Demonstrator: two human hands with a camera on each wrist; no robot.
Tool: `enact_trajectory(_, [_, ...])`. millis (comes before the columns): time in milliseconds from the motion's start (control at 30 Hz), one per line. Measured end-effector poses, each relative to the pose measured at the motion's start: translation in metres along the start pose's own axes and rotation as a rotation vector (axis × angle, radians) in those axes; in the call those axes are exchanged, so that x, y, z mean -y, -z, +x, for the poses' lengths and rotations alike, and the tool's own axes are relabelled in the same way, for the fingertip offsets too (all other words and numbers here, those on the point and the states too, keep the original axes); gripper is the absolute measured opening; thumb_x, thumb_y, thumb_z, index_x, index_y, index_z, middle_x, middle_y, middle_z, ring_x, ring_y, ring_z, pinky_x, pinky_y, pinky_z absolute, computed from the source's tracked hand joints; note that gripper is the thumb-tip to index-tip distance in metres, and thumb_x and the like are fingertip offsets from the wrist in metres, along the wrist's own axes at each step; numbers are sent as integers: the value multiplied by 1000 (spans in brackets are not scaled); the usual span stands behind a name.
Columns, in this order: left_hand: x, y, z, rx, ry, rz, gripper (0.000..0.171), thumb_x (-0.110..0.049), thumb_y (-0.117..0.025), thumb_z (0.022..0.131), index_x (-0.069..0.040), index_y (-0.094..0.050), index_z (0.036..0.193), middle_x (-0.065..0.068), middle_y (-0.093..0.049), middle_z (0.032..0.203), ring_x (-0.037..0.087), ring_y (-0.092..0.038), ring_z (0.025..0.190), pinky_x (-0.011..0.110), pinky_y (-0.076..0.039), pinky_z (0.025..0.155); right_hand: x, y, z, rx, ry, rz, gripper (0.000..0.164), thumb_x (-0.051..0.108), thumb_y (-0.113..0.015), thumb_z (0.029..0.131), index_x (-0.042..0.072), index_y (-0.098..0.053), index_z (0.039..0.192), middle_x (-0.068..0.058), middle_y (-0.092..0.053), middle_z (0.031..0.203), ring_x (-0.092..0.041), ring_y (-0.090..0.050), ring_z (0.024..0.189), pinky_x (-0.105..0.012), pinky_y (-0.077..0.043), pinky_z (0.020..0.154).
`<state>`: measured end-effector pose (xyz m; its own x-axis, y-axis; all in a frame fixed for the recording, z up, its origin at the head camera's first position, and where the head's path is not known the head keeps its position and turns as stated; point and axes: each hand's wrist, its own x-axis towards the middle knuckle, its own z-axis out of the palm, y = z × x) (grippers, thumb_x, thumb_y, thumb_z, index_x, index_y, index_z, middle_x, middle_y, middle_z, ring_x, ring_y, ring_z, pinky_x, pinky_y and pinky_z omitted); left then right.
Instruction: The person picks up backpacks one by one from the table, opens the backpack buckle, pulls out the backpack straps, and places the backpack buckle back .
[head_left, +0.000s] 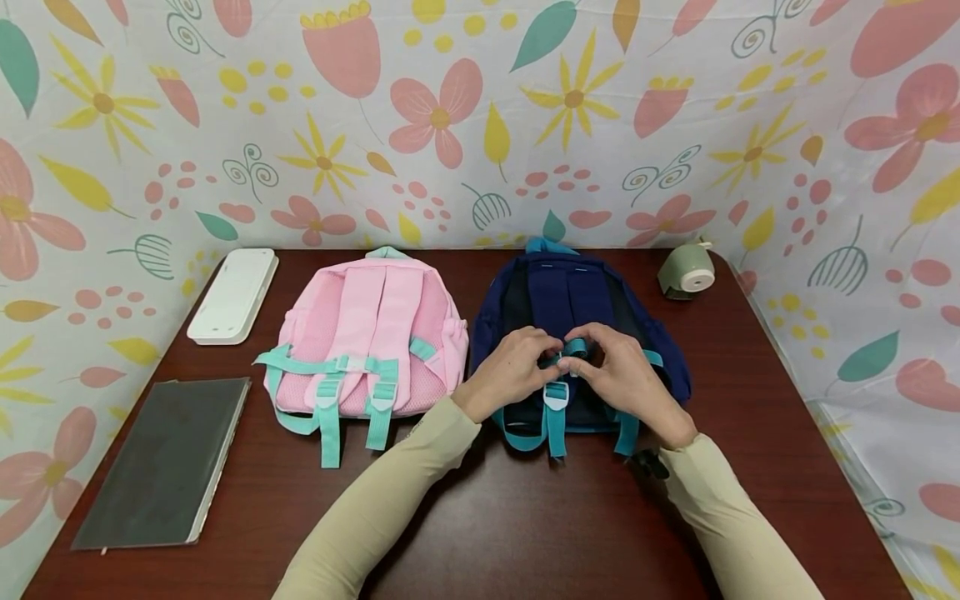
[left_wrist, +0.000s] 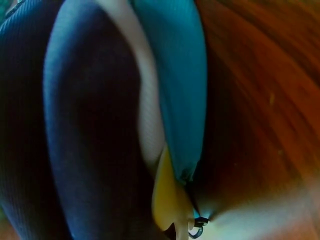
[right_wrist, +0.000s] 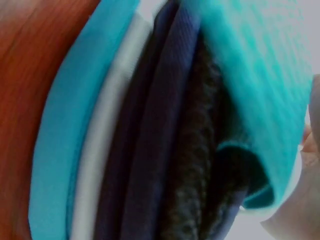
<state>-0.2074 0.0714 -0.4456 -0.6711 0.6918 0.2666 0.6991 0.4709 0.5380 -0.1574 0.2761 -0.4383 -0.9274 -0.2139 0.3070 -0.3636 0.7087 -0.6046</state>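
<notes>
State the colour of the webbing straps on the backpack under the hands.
The webbing straps on the navy backpack are teal, clearest in the head view.

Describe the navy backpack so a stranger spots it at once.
On the brown table in the head view, the navy backpack lies right of the pink backpack. The person's left hand and right hand are over it. Its dark blue colour sets it apart from that pale pink neighbour.

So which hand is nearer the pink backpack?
Left. The left hand is just right of the pink backpack; the right hand is farther right, both over the navy backpack.
</notes>
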Motion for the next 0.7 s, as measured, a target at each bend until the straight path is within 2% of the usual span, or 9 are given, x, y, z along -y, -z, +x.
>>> enact_trajectory(100, [0, 0, 0, -10, -12, 5, 28, -20, -79, 102, -2, -79, 123, 10, -80, 108, 22, -72, 103, 32, -61, 92, -1, -1, 0, 0, 15, -20, 22, 11, -83, 96, 4, -76, 115, -12, -76, 106, -9, -53, 72, -26, -46, 64])
enact_trajectory(167, [-1, 0, 0, -16, -19, 6, 27, -21, -79, 102, -2, -80, 122, 9, -79, 106, 22, -72, 102, 32, -61, 91, -1, -2, 0, -7, 21, -21, 19, 10, -82, 96, 5, -76, 113, -13, -76, 109, -9, -53, 73, -26, -46, 65])
enact_trajectory(433, [0, 0, 0, -7, -3, -3, 31, -21, -81, 101, -1, -79, 124, 10, -80, 109, 22, -73, 103, 32, -61, 91, -2, -2, -1, -27, 10, 14, 13, 9, -78, 100, 5, -74, 112, -11, -73, 99, -7, -49, 68, -25, -43, 63])
enact_trajectory(700, [1, 0, 0, -7, -1, -6, 32, -21, -81, 100, -1, -79, 125, 10, -80, 108, 22, -73, 103, 32, -61, 92, -1, -1, -1, -16, -32, 34, 13, 11, -72, 105, 4, -70, 116, -8, -66, 84, -4, -42, 55, -26, -40, 54])
